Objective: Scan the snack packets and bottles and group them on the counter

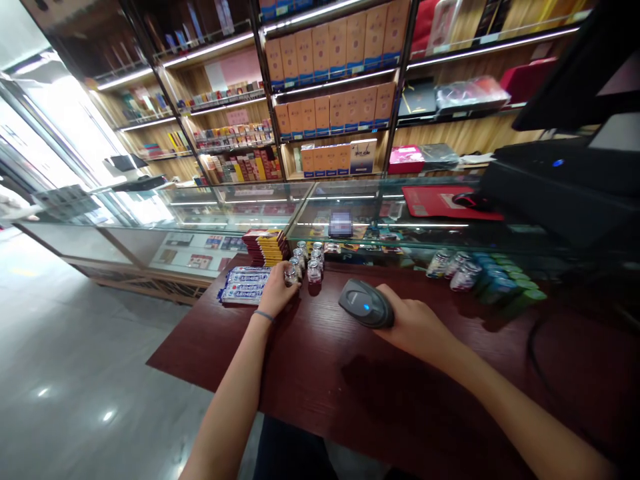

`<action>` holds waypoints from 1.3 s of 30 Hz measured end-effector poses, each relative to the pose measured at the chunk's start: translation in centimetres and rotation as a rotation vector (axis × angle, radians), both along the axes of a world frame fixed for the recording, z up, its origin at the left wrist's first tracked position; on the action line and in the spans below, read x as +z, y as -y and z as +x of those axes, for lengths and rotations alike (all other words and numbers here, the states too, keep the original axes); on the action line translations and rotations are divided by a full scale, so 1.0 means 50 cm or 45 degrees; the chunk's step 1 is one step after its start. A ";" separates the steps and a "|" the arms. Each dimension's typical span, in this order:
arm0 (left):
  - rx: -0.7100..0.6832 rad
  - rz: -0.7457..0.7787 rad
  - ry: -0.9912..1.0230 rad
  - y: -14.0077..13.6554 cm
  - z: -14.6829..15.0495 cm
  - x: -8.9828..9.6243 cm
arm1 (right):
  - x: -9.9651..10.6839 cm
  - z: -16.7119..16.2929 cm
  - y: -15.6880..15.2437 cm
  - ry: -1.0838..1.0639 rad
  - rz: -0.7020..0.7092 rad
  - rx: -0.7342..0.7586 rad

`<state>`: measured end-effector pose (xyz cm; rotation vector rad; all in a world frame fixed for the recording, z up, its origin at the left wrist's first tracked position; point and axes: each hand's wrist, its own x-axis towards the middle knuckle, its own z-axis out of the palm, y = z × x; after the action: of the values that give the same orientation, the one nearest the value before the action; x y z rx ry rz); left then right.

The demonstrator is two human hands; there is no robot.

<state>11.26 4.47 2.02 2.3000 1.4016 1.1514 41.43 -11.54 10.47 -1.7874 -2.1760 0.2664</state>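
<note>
My right hand (413, 323) is wrapped around the grip of a dark barcode scanner (367, 303) with a small blue light, held above the brown desk. My left hand (277, 291) has its fingers closed on a small can (291, 275) with a silvery top, the nearest in its row; the fingers partly hide it. Beside it, a second row of similar cans ends with a dark reddish can (314, 271). Several blue-and-white packets (244, 287) lie flat at the desk's left, close to my left hand. Stacks of yellow and red packs (273, 248) stand behind them.
A glass display counter (240, 207) runs along the desk's back edge. More cans (466, 275) and blue and green containers (505, 280) stand at the right, near a black cable (533, 353). A dark monitor unit (555, 187) and a red mat (435, 203) sit on the glass.
</note>
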 end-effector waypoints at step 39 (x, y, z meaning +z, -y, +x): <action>-0.682 -0.180 0.349 0.128 0.815 -0.052 | 0.169 0.459 0.161 -0.998 0.342 -0.568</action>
<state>52.01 -1.93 -0.57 2.1242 0.6831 1.0935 64.40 -19.60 18.93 -1.5884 -1.1864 0.4464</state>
